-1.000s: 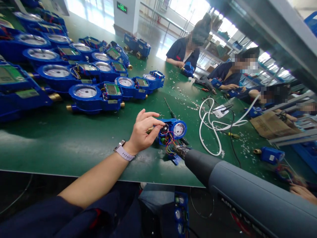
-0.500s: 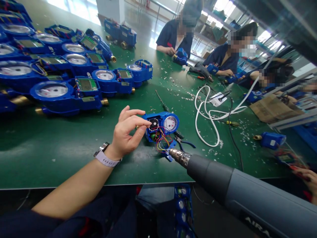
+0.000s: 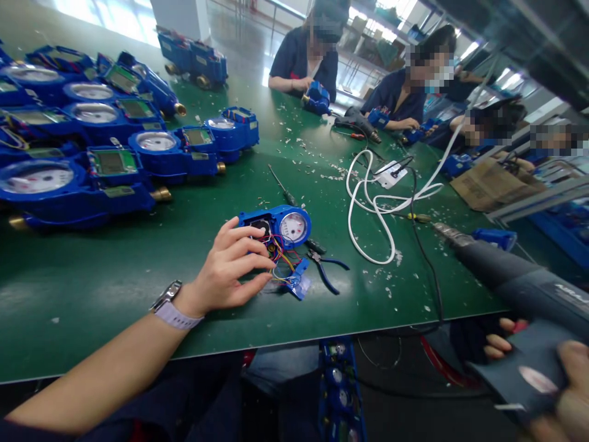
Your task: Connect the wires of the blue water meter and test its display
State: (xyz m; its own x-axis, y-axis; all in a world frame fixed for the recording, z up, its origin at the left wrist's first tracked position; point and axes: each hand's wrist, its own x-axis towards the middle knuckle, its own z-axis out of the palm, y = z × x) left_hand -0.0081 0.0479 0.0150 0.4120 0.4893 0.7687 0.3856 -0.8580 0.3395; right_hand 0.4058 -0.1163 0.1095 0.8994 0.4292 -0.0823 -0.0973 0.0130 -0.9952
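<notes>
My left hand (image 3: 225,270) rests on the green table (image 3: 138,270), fingers loosely curled, fingertips touching the coloured wires (image 3: 278,258) of an opened blue water meter (image 3: 276,227). A small blue cover piece (image 3: 299,285) lies at the end of the wires. My right hand (image 3: 552,380) is at the lower right, off the table edge, wrapped round the handle of a grey heat gun (image 3: 515,279) whose metal nozzle points up and left, away from the meter.
Blue-handled pliers (image 3: 329,270) and a thin screwdriver (image 3: 280,187) lie beside the meter. Several finished blue meters (image 3: 115,159) crowd the left. A white cable and power strip (image 3: 389,175) lie to the right. People work across the table. White scraps litter the surface.
The heat gun has swung away from the meter's wires to the right, off the table edge. My left hand has dropped from the meter's black part onto the wires. The view shifted right.
</notes>
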